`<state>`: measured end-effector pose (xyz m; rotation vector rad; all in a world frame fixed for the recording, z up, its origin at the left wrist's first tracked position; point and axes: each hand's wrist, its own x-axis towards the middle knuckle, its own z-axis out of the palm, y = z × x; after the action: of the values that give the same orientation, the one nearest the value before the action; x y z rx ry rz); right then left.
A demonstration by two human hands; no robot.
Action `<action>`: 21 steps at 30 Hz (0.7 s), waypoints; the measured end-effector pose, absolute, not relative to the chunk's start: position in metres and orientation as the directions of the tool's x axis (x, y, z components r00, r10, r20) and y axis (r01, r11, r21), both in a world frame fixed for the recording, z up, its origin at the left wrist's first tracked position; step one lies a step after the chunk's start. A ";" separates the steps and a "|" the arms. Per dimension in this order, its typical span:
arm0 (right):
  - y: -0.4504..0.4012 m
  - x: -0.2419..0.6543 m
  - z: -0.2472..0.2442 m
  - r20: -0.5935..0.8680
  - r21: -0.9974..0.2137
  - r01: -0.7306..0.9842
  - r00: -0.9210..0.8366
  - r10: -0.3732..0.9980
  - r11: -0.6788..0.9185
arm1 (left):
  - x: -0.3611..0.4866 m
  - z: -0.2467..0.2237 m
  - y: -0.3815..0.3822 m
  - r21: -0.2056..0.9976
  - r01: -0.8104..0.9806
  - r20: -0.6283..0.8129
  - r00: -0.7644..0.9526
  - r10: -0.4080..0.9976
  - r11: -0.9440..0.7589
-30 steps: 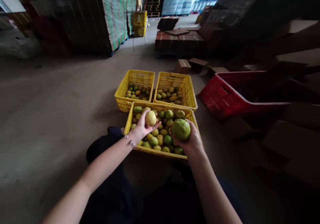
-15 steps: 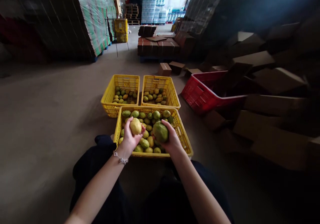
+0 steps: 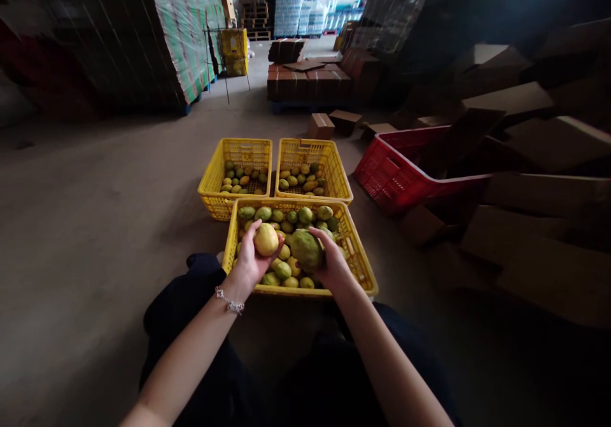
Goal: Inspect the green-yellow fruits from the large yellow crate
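My left hand (image 3: 249, 255) cups a smooth, pale yellow oval fruit (image 3: 266, 240), its palm turned up and fingers curled round it. Beside it, my right hand (image 3: 333, 263) grips a larger, ridged green fruit (image 3: 306, 249) from the right side. A small gap separates the two fruits, and both are held above the near yellow crate (image 3: 292, 291). Inside that crate lie several green and yellowish fruits (image 3: 283, 270), partly hidden by my hands. A bracelet (image 3: 230, 301) circles my left wrist.
Behind the near crate stand a left yellow crate (image 3: 208, 184) and a right yellow crate (image 3: 341, 175), each with several fruits at the bottom. A red crate (image 3: 389, 172) and cardboard boxes (image 3: 548, 249) crowd the right. Strapped cardboard stacks (image 3: 308, 85) lie farther back.
The view has shifted slightly, so the crates appear a little farther right and higher. Both hands keep their fruits; the green fruit has turned slightly in my right hand.
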<state>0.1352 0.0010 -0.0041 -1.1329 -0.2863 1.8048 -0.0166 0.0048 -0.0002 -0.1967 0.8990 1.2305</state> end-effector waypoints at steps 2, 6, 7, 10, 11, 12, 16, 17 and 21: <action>0.000 0.136 -0.005 -0.547 -0.654 -0.555 -0.122 0.828 -0.514 | -0.017 0.002 0.004 0.309 -0.863 -0.702 0.077 0.708 0.401; 0.000 0.138 -0.005 -0.550 -0.665 -0.514 -0.153 0.821 -0.541 | -0.019 -0.002 0.002 0.259 -0.827 -0.717 0.181 0.673 0.499; 0.001 0.138 -0.005 -0.561 -0.653 -0.515 -0.165 0.812 -0.555 | -0.019 -0.004 0.002 0.260 -0.817 -0.715 0.194 0.671 0.514; 0.002 0.140 -0.005 -0.561 -0.616 -0.532 -0.220 0.798 -0.581 | -0.021 -0.006 0.001 0.272 -0.801 -0.702 0.214 0.679 0.534; 0.002 0.140 -0.006 -0.552 -0.609 -0.538 -0.238 0.799 -0.582 | -0.022 -0.007 0.001 0.271 -0.801 -0.698 0.218 0.682 0.534; 0.001 0.141 -0.006 -0.542 -0.605 -0.541 -0.257 0.800 -0.584 | -0.022 -0.007 0.002 0.268 -0.804 -0.694 0.221 0.686 0.530; -0.001 0.142 -0.005 -0.514 -0.608 -0.549 -0.279 0.811 -0.574 | -0.023 -0.005 0.002 0.256 -0.811 -0.666 0.248 0.704 0.527; -0.001 0.142 -0.004 -0.514 -0.611 -0.553 -0.267 0.815 -0.566 | -0.023 -0.004 0.001 0.258 -0.810 -0.656 0.253 0.712 0.526; -0.003 0.140 0.001 -0.534 -0.623 -0.607 -0.131 0.835 -0.493 | -0.021 0.000 0.000 0.327 -0.805 -0.621 0.213 0.755 0.496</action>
<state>0.1398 -0.0034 0.0013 -1.0816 -0.3124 1.8023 -0.0214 0.0000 -0.0002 -0.0720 0.8165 1.0837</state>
